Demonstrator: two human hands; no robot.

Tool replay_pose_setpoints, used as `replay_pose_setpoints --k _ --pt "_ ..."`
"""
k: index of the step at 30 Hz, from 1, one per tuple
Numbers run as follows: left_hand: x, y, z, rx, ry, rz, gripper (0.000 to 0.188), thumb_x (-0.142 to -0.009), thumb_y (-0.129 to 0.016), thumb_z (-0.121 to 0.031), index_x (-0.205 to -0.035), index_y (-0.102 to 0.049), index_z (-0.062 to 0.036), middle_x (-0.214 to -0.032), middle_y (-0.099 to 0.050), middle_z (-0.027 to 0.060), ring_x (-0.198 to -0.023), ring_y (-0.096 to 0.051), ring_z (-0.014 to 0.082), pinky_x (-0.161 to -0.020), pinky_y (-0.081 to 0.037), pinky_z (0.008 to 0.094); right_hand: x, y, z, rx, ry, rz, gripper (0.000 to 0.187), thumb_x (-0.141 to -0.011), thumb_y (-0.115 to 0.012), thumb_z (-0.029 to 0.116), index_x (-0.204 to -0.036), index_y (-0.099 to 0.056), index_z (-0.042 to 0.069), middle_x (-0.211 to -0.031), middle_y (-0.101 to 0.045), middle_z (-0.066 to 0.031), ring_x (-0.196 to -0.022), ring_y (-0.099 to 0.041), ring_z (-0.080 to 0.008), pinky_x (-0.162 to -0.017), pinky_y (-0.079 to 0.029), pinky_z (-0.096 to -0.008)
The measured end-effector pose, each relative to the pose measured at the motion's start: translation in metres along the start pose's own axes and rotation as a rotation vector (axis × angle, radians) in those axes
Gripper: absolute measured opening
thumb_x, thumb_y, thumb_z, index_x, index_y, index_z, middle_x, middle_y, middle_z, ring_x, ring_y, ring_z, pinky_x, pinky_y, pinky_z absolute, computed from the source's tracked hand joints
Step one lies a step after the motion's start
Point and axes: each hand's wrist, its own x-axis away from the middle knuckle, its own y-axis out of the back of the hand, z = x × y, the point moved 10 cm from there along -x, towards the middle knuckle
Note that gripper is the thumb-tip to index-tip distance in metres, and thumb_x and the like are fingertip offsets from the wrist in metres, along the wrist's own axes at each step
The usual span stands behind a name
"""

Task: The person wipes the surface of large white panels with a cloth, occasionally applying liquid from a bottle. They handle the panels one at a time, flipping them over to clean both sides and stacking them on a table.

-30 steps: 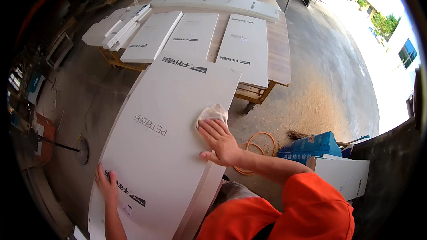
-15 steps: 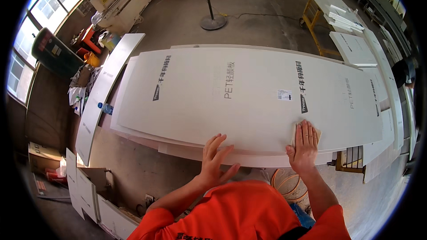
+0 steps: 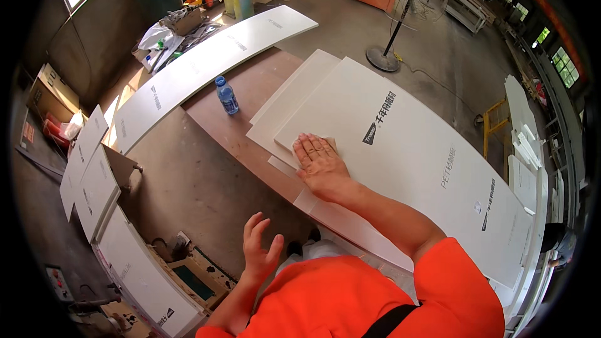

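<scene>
A large white printed panel (image 3: pixel 407 163) lies on top of a stack of similar panels (image 3: pixel 275 112), its left end close to me. My right hand (image 3: pixel 320 166) presses flat near that left end, by the front edge. Under its fingers is a cream-coloured cloth (image 3: pixel 332 144), apparently folded and mostly hidden by the hand. My left hand (image 3: pixel 260 253) hovers in front of the stack, empty, with its fingers curved and apart.
A blue-capped water bottle (image 3: pixel 227 97) stands on the brown board (image 3: pixel 219 112) beside the stack. Beyond it lies a long white panel (image 3: pixel 194 66). More white panels (image 3: pixel 134 269) stand at lower left. A pedestal fan (image 3: pixel 383 57) is on the floor behind.
My right hand has slid the cloth from the panel's right part to its left end. My body and view have turned left. My left hand has moved off the front edge.
</scene>
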Motion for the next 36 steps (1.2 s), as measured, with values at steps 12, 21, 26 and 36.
replay_pose_setpoints --k 12,21,26,36 --pt "-0.089 -0.012 -0.019 -0.130 -0.047 -0.001 0.048 -0.087 -0.078 -0.013 -0.129 -0.062 0.0031 -0.142 -0.057 0.0236 -0.129 -0.057 0.0406 -0.106 -0.048 0.0452 -0.182 0.018 -0.213 -0.076 -0.278 0.111 0.077 -0.109 -0.031 0.052 -0.162 -0.030 -0.003 -0.172 -0.023 -0.0205 -0.162 -0.015 -0.0334 -0.131 -0.009 -0.0451" --pt "-0.160 -0.033 -0.022 -0.186 -0.175 0.083 0.054 -0.088 -0.078 -0.015 -0.135 -0.058 0.0031 -0.147 -0.052 0.0261 -0.134 -0.051 0.0439 -0.111 -0.043 0.0492 -0.144 0.013 -0.328 -0.115 -0.627 -0.012 0.077 -0.108 -0.033 0.056 -0.162 -0.032 0.000 -0.170 -0.030 -0.0163 -0.159 -0.025 -0.0316 -0.130 -0.018 -0.0436" --pt "-0.173 -0.025 0.007 0.037 -0.086 0.076 0.052 -0.091 -0.077 -0.016 -0.136 -0.058 0.0026 -0.145 -0.055 0.0229 -0.132 -0.055 0.0365 -0.107 -0.046 0.0454 0.056 0.042 -0.387 -0.109 -0.958 -0.073 0.065 -0.109 -0.037 0.049 -0.149 -0.049 -0.001 -0.154 -0.051 -0.0196 -0.147 -0.043 -0.0333 -0.124 -0.028 -0.0455" --pt "-0.110 -0.049 0.101 1.022 0.953 0.758 0.040 -0.103 -0.068 -0.023 -0.131 -0.062 0.0056 -0.120 -0.072 0.0130 -0.101 -0.073 0.0206 -0.084 -0.061 0.0363 0.153 0.051 -0.226 -0.049 -0.945 -0.384 0.044 -0.106 -0.051 0.026 -0.144 -0.057 0.004 -0.149 -0.057 -0.0132 -0.140 -0.051 -0.0328 -0.120 -0.038 -0.0441"
